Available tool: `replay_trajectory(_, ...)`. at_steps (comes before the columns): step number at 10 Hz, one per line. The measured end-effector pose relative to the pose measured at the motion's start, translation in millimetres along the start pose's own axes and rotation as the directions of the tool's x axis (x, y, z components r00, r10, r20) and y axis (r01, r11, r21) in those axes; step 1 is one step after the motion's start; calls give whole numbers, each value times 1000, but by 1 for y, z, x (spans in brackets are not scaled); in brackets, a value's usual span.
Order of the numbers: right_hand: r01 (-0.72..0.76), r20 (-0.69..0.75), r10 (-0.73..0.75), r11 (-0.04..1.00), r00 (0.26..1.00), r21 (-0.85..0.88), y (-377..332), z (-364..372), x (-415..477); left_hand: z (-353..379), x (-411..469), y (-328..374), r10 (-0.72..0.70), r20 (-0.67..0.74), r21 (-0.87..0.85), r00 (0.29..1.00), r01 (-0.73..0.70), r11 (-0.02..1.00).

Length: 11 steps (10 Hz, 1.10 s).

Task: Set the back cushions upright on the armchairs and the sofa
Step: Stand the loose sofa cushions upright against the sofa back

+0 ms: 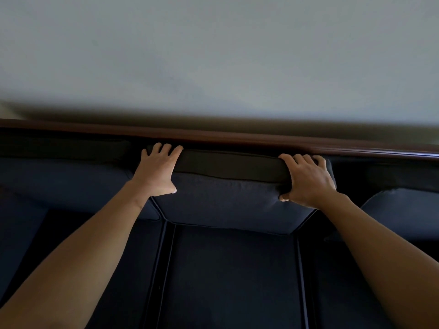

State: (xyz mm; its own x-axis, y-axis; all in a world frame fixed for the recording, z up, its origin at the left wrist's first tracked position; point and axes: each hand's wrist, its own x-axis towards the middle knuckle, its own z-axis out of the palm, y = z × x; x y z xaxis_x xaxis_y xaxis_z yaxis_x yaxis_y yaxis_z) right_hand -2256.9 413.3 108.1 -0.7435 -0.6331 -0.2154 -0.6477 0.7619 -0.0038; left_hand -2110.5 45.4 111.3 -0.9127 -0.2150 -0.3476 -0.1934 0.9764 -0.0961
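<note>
A dark navy middle back cushion point(228, 200) stands upright against the sofa's dark wooden back rail point(237, 136). My left hand point(158, 170) grips its top left corner, fingers over the top edge and thumb on the front face. My right hand point(306, 180) grips the top right corner the same way. A left back cushion point(66, 179) stands upright beside it. To the right, another back cushion point(401, 210) sits lower and leans forward. Navy seat cushions point(232, 276) lie below.
A plain pale wall point(213, 55) rises right behind the sofa's rail. Black piping seams run between the seat cushions. My two bare forearms reach across the seat from the bottom corners.
</note>
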Motion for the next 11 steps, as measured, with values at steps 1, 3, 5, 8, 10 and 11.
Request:
replay_trajectory(1, -3, -10, 3, 1000, 1000, -7, 7, 0, -3, 0, 0, 8, 0, -15, -11, 1000, -1, 1000)
replay_trajectory(3, -27, -21, 26, 999, 999, -29, 31, 1, -13, -3, 4, 35, 24, -37, -6, 999, -24, 1000)
replay_trajectory(5, -34, -18, 33, 998, 999, -44, 44, 5, -15, -3, 10, 48, 29, -21, -10, 999, -29, 1000)
replay_trajectory(8, -160, 6, 162, 980, 987, -119, 32, 13, -27, 4, 5, 49, -3, -64, 31, 998, 5, 999)
replay_trajectory(10, -227, -19, 227, 973, 974, -37, 9, 10, -62, 6, -27, 67, 8, -139, 20, 990, -5, 1000)
replay_trajectory(11, -241, -76, 241, 970, 968, 8, -5, 2, -88, -2, -54, 78, 25, -188, -7, 982, -27, 1000)
